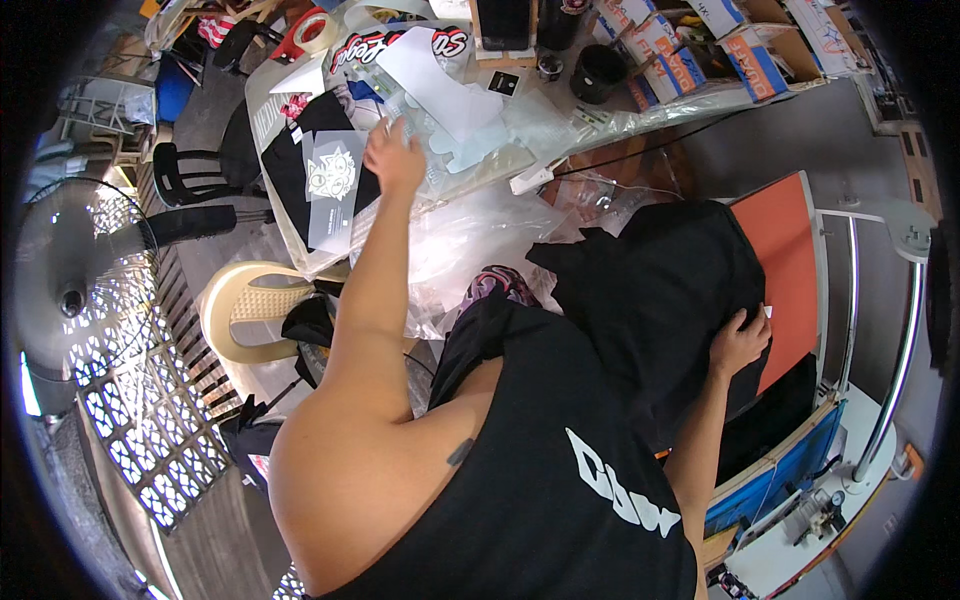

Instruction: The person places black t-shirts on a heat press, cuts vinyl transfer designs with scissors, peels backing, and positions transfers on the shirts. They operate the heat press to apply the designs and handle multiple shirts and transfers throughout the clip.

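Observation:
My left hand [396, 161] reaches over a cluttered table, at the edge of clear plastic film sheets; whether its fingers hold the film cannot be told. Just left of it, a transfer film with a white cat print [331, 184] lies on folded black fabric [289, 169]. My right hand [741, 345] rests on a black garment [660, 277], fingers bent at its edge beside a small white tag. That garment drapes over part of the orange-red pad [780, 247] of a press-like machine.
A roll of tape [315, 31], a black cup [598, 73] and cardboard boxes [757, 64] stand along the table. A beige plastic chair [225, 307] and a fan [71, 300] are at left. The machine's metal tube [896, 375] rises at right.

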A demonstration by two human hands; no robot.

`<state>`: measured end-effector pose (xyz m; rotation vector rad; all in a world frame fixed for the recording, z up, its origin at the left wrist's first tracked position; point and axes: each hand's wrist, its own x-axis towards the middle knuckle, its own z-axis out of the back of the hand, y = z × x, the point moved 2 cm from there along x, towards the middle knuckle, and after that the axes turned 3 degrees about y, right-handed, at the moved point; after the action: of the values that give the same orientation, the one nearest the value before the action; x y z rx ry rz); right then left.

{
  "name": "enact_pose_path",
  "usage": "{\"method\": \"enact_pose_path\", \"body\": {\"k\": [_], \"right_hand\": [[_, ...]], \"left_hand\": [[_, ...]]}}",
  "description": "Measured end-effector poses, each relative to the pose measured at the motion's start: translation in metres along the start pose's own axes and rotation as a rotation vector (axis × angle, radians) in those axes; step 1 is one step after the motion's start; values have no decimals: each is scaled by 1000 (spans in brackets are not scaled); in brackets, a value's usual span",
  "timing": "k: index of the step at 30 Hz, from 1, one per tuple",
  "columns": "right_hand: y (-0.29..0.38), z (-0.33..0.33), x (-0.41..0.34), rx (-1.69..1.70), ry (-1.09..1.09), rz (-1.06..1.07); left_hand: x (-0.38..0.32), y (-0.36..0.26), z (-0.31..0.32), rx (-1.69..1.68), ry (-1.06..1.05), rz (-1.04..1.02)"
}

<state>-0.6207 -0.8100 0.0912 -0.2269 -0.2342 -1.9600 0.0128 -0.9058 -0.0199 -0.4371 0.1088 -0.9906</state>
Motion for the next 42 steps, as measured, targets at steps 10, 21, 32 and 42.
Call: {"method": "enact_pose_path", "body": {"k": [10,21,32,42], "right_hand": [[0,0,2,-22,-8,-24],[0,1,1,3,-12,-12],[1,3,3,-3,2,-28],[-12,-5,4,-6,-13,16]], "left_hand": [[-1,73,45,30,-154,-58],[9,52,38,104,-101,-91],[1,202,98,-123,-354,682],[-41,155,94,231,-42,559]]}}
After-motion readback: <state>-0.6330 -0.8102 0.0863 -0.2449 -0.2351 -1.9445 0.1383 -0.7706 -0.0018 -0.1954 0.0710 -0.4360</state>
